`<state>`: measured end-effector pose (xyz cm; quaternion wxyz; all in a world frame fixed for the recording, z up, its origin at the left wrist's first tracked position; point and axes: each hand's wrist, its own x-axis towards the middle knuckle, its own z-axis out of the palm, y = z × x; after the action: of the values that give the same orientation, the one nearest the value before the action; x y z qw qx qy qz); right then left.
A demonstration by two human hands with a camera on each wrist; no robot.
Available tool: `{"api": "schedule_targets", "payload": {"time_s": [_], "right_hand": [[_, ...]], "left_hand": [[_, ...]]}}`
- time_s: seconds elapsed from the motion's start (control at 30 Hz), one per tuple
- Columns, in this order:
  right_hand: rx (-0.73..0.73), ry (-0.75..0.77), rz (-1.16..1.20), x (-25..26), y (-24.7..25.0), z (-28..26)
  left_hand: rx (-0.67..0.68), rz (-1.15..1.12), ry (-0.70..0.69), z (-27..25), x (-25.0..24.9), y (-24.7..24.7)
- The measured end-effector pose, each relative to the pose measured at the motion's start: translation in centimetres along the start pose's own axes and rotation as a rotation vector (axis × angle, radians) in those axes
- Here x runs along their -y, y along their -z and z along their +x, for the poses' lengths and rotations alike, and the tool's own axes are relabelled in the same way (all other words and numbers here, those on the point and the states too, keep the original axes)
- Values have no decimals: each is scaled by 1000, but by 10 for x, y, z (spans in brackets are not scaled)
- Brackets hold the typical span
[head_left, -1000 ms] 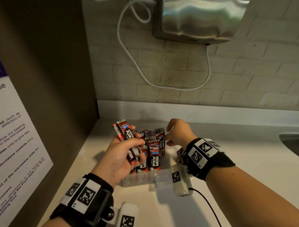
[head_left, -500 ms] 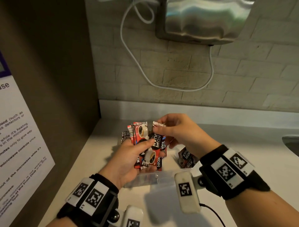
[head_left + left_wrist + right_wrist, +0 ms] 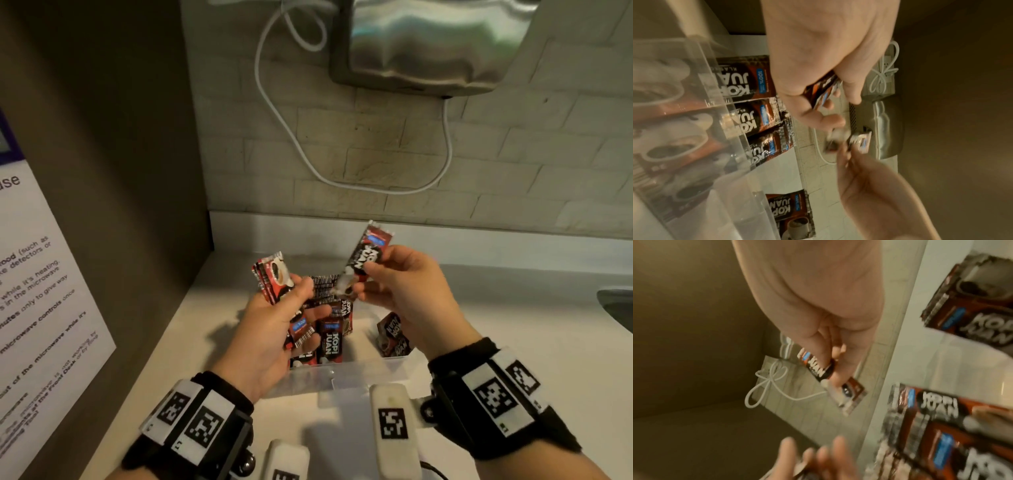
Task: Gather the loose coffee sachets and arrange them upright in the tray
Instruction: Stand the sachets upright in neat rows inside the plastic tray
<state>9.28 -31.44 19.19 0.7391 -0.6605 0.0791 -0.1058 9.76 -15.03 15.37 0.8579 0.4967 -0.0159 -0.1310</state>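
Head: right hand (image 3: 404, 291) pinches one sachet (image 3: 366, 255).

surface: white counter (image 3: 513, 342) | on it: clear tray (image 3: 370, 373)

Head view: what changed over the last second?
The right hand left the clear plastic tray, rose, and now pinches a single red-and-black coffee sachet tilted above it. The left hand rose slightly, still gripping its bundle of sachets. Tray and its upright sachets unchanged.
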Motion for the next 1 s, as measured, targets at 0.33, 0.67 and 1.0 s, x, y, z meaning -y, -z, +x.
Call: {"api": "schedule_targets", "payload": {"time_s": [0.33,0.67,1.0], "right_hand": [[-21,-112,-879,-63,-1,38],[-42,-144,-949,-84,0,54],[-51,-109,-1078,-91,-1,53]], "left_hand": [[-109,-46,-51,3,-7,6],[-105,-48,-104,0,-12,6],[-100,-34,-94,-2,-11,6]]}}
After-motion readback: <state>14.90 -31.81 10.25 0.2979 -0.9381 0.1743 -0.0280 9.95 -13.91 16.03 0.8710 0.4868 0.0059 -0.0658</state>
